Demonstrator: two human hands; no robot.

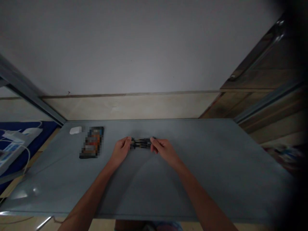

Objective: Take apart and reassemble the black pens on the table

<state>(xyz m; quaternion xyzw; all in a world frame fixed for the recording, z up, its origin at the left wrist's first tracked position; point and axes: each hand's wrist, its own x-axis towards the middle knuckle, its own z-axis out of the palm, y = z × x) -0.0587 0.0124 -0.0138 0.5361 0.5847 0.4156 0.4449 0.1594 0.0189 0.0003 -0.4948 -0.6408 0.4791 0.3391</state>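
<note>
Between my two hands is a small dark patterned item (141, 143), long and narrow, with lighter yellowish patches and a lengthwise line along its middle; I cannot make out its kind. My left hand (122, 149) pinches its left end, thumb on the near side. At the right end, my right hand (163, 149) grips it between thumb and curled fingers. The item lies level, at or just above the grey table (149, 183). Its two ends are hidden under my fingers.
Left of my hands lies a dark rectangular object (92, 142) with a blurred-out face. A small white item (75, 130) is behind it. A power strip with white cables (12, 147) sits beyond the table's left edge. A wall (134, 106) rises behind, and wooden boards (243, 101) stand at right.
</note>
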